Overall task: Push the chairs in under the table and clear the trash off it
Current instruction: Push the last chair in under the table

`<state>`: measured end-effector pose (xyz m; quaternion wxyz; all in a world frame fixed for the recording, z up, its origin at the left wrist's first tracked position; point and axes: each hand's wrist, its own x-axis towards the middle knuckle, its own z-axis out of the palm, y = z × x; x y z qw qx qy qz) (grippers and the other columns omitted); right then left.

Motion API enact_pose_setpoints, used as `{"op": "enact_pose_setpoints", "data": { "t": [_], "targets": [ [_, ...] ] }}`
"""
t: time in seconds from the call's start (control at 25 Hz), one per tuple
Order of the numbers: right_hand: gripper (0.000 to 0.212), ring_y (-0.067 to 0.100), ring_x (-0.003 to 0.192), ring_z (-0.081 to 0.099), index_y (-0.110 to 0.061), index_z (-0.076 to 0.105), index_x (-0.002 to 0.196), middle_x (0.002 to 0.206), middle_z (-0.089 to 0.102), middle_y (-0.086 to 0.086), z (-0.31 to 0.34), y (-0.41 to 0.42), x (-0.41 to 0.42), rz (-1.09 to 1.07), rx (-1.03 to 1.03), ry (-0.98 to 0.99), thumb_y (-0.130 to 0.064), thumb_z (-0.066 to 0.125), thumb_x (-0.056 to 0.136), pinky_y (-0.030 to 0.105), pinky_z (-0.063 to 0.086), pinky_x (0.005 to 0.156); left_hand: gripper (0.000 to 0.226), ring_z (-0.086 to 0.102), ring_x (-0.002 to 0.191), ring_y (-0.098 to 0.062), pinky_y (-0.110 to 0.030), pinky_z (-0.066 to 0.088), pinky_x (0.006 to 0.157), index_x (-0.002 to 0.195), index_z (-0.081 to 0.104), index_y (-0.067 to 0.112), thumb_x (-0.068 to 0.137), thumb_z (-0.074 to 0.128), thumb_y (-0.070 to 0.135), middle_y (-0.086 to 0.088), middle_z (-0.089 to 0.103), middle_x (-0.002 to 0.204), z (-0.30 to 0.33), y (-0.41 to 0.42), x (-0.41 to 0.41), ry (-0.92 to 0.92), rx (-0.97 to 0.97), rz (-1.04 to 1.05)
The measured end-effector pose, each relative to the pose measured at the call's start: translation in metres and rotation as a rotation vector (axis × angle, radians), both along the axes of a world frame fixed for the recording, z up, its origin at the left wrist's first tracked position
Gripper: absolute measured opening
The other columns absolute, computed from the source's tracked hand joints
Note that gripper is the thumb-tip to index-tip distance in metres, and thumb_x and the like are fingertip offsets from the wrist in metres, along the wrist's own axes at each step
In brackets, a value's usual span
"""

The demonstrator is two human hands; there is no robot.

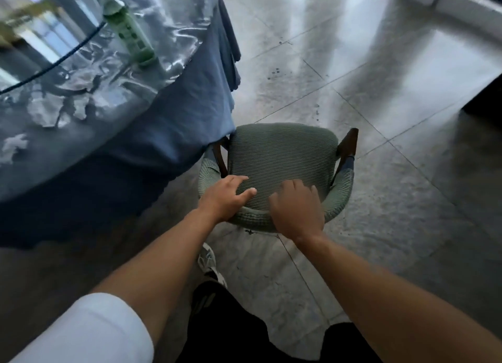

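Note:
A grey-green padded chair (282,156) with dark wooden arms stands on the floor at the edge of the round table (168,123), its seat mostly outside the blue tablecloth. My left hand (225,198) lies over the curved backrest with the fingers stretched toward the seat. My right hand (297,209) curls over the same backrest a little to the right. On the table lie a green bottle (130,31) on its side and several crumpled white tissues (51,110) under a clear plastic sheet's glare.
The glossy tiled floor (380,172) stretches to the right and beyond the chair. A white sofa edge (461,1) sits at the far top right and a dark opening (486,99) at the right. My shoe (209,262) is just behind the chair.

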<state>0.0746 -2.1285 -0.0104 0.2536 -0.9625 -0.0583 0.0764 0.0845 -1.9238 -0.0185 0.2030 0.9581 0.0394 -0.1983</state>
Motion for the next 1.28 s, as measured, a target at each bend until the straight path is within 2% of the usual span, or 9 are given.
{"op": "enact_pose_setpoints", "data": {
  "t": [0.12,0.24,0.4,0.48,0.68,1.0,1.12,1.28],
  "targets": [
    [0.054,0.026,0.113,0.059,-0.016,0.060,0.121,0.121,0.062,0.006,-0.002,-0.052,-0.007,0.096,0.073,0.047,-0.055,0.033,0.095,0.057,0.028,0.118,0.078,0.046,0.139,-0.023,-0.046,0.041,0.109,0.148,0.047,0.030,0.088,0.033,0.077,-0.003,0.049,0.153,-0.004,-0.049,-0.038,0.012,0.032,0.124],
    [0.057,0.028,0.109,0.059,-0.015,0.061,0.117,0.117,0.062,0.008,-0.004,-0.087,-0.018,0.183,0.090,0.102,-0.059,0.030,0.095,0.058,0.033,0.113,0.069,0.048,0.137,-0.024,-0.045,0.041,0.107,0.148,0.049,0.028,0.095,0.039,0.071,-0.003,0.050,0.152,-0.009,-0.090,-0.073,0.015,0.077,0.218],
    [0.051,0.026,0.099,0.061,-0.014,0.061,0.103,0.104,0.065,0.005,-0.013,-0.101,-0.049,0.334,0.094,0.016,-0.055,0.032,0.096,0.054,0.036,0.111,0.079,0.055,0.130,-0.022,-0.044,0.045,0.103,0.139,0.058,0.028,0.084,0.034,0.080,-0.001,0.059,0.144,-0.018,-0.100,-0.104,0.012,0.079,0.339],
    [0.046,0.025,0.094,0.062,-0.015,0.062,0.098,0.097,0.066,0.004,-0.020,-0.105,-0.054,0.378,0.108,-0.047,-0.051,0.035,0.098,0.052,0.036,0.112,0.082,0.059,0.125,-0.022,-0.044,0.047,0.100,0.133,0.064,0.027,0.081,0.032,0.082,-0.001,0.064,0.138,-0.021,-0.101,-0.108,-0.066,0.040,0.421],
    [0.042,0.024,0.089,0.062,-0.014,0.062,0.094,0.095,0.068,0.004,-0.019,-0.096,-0.020,0.306,0.146,-0.103,-0.047,0.036,0.096,0.048,0.038,0.110,0.076,0.061,0.120,-0.023,-0.041,0.047,0.095,0.129,0.067,0.023,0.085,0.032,0.074,-0.003,0.068,0.132,-0.009,-0.099,-0.082,-0.239,-0.023,0.494],
    [0.038,0.018,0.085,0.057,-0.014,0.063,0.093,0.093,0.066,0.002,-0.009,-0.081,0.042,0.306,0.186,-0.141,-0.044,0.040,0.095,0.047,0.043,0.105,0.077,0.063,0.110,-0.022,-0.038,0.048,0.086,0.124,0.067,0.029,0.083,0.025,0.079,0.000,0.071,0.122,0.001,-0.091,-0.025,-0.231,-0.003,0.529],
    [0.038,0.013,0.081,0.049,-0.014,0.064,0.092,0.091,0.064,0.001,-0.008,-0.085,0.064,0.337,0.195,-0.156,-0.044,0.041,0.094,0.043,0.048,0.095,0.080,0.064,0.111,-0.024,-0.044,0.050,0.092,0.126,0.066,0.030,0.082,0.024,0.081,-0.001,0.070,0.125,-0.003,-0.093,-0.009,-0.211,0.012,0.544],
    [0.043,0.019,0.082,0.056,-0.014,0.066,0.095,0.090,0.064,0.001,-0.008,-0.078,0.106,0.397,0.150,-0.150,-0.048,0.039,0.092,0.038,0.049,0.081,0.084,0.063,0.108,-0.024,-0.043,0.050,0.091,0.130,0.063,0.027,0.083,0.020,0.081,-0.002,0.068,0.125,-0.009,-0.089,0.021,-0.180,0.029,0.591]
  ]
}}
